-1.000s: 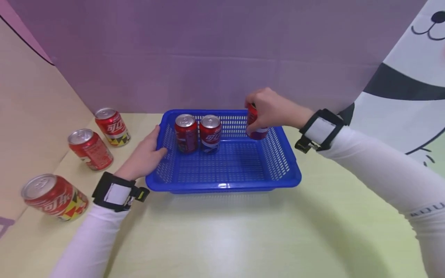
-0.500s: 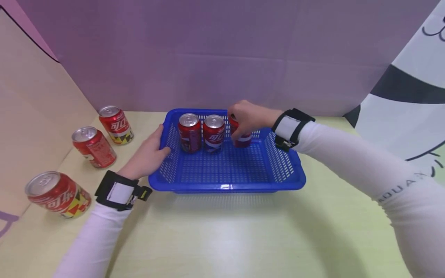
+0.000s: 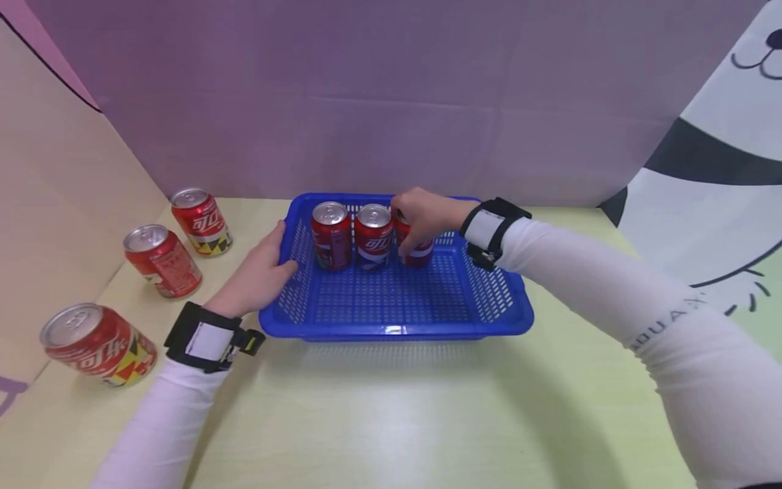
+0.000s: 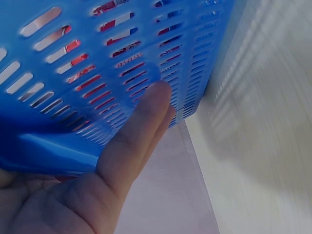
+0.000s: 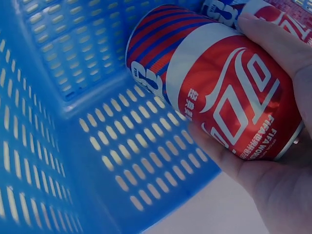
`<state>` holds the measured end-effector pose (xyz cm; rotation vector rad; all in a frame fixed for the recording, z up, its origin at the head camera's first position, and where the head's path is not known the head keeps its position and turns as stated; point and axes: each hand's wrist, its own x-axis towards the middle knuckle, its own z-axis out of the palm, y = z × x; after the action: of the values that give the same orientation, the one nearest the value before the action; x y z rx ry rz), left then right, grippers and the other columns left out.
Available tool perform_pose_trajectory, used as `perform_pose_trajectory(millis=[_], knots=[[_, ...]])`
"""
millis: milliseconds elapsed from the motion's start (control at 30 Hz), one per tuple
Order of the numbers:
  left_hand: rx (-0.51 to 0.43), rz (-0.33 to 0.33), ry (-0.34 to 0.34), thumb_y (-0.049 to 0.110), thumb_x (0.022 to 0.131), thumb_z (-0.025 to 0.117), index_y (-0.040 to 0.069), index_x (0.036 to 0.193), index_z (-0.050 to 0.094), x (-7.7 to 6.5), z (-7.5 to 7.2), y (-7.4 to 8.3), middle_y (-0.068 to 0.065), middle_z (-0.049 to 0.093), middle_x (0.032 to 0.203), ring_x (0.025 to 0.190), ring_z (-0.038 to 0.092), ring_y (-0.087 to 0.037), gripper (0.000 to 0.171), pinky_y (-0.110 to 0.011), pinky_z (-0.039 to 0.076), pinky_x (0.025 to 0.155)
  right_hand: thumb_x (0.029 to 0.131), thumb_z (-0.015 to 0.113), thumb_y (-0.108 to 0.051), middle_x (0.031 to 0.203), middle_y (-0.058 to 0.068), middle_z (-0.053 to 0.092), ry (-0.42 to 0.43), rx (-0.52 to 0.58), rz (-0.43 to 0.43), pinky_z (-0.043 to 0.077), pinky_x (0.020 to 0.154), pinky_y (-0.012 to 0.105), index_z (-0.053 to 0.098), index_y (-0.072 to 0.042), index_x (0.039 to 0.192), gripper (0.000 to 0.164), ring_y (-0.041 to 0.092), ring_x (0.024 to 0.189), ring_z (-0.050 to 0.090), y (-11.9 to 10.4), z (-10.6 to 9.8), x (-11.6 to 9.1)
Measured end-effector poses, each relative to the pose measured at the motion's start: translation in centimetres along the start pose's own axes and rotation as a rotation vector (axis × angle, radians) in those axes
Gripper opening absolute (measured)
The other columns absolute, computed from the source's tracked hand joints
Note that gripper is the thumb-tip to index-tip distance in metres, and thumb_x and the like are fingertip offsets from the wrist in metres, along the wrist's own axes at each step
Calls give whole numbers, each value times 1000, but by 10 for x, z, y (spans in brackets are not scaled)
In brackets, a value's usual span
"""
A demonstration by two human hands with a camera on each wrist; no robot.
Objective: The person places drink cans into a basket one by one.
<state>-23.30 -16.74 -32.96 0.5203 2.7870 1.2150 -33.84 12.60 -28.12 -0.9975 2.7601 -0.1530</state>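
Note:
My right hand [image 3: 427,214] grips a red cola can [image 5: 229,92] from above, inside the blue plastic basket [image 3: 396,331]. In the right wrist view, thumb and fingers lie on opposite sides of the can, whose striped bottom end points toward the basket floor. Two more cola cans, the left one [image 3: 332,238] and the middle one [image 3: 374,239], stand upright along the basket's back wall, just left of the held can. With its thumb over the rim, my left hand [image 3: 253,278] holds the basket's left side, its fingers [image 4: 141,126] straight along the slotted outer wall.
Left of the basket, three more cola cans stand in a row on the pale table [image 3: 391,421]: a back one [image 3: 201,223], a middle one [image 3: 163,261] and a front one [image 3: 100,346]. A purple wall panel [image 3: 391,95] rises close behind the basket.
My right hand has carried its can leftward and down, from the basket's back right to beside the two standing cans. The left hand has stayed on the basket's left side.

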Motion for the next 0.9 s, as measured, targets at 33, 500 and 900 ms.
perform_pose_trajectory(millis=[33, 500, 900], knots=[[1, 0, -1, 4, 99, 43, -9, 152, -2, 0, 0, 0, -28, 3, 158, 145, 6, -40, 71, -51, 10, 116, 69, 91, -30, 96, 7, 58, 7, 4, -7, 49, 67, 34, 58, -2, 113, 61, 21, 86, 55, 1, 1, 0], [14, -7, -3, 5, 99, 43, -9, 152, -3, -1, -3, 1, -28, 3, 158, 145, 6, -40, 71, -52, 10, 116, 66, 93, -25, 122, 12, 57, 14, 63, 11, 52, 88, 37, 48, -2, 135, 86, 25, 111, 55, 1, -14, -21], [7, -15, -18, 6, 100, 42, -8, 152, -3, -1, -3, -1, -28, 3, 158, 145, 6, -41, 70, -53, 11, 116, 91, 67, -44, 107, 22, 65, 315, 107, 303, 54, 75, 48, 55, 6, 126, 62, 34, 92, 63, 20, -41, -145]])
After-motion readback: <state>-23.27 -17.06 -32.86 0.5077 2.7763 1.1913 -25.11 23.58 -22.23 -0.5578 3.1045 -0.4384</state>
